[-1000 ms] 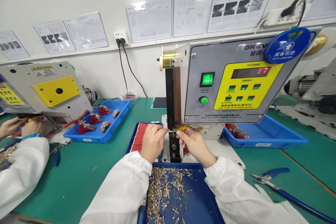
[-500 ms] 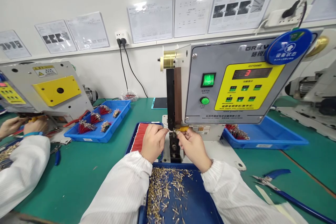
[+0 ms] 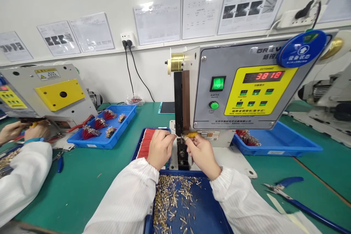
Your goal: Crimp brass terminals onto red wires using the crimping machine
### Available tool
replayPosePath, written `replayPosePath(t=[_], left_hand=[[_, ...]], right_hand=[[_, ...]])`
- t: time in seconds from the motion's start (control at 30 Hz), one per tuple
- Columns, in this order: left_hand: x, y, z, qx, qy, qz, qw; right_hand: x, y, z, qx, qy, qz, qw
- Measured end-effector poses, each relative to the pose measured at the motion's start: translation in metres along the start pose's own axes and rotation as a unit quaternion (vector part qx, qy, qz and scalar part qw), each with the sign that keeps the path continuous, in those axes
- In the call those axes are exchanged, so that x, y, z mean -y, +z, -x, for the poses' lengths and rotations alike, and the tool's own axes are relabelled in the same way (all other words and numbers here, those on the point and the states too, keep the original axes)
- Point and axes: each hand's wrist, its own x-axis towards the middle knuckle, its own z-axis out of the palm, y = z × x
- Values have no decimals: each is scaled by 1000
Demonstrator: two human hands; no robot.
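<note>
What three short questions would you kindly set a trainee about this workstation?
1. What number shows on the red display?
2. True or false: the green rocker switch is lit.
3. What lies in the dark blue tray below the left hand and right hand? A: loose gold-coloured pins. B: red wires. C: pliers.

Key: 1. 3818. 2. True. 3. A.
</note>
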Motion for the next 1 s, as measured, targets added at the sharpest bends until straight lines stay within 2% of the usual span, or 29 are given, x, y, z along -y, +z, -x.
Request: replayPosePath(t=[0.23, 0.37, 0.43, 0.57, 0.63, 0.7, 0.87, 1.0], left_hand=[[0, -1, -1, -1, 1, 3, 1000], [1, -1, -1, 3, 1, 20, 1000], [1, -1, -2, 1, -1, 27, 1000], [4, 0, -2, -6, -6, 34, 999], [5, 0, -2, -11, -5, 34, 999], [5, 0, -2, -15, -3, 33, 999], [4, 0, -2, 1, -14, 35, 999], [4, 0, -1, 4, -18, 40, 999]], right_hand=[[1, 3, 1, -1, 7, -15, 1000], [7, -2, -5, 23, -5, 43, 999], [12, -17, -11, 48, -15, 93, 994], [19, -68, -18, 69, -26, 189, 979], [17, -90, -19, 74, -16, 254, 964], [11, -103, -19, 88, -6, 297, 951], [-2, -96, -17, 141, 4, 333, 932], [-3, -91, -17, 143, 14, 362, 921]])
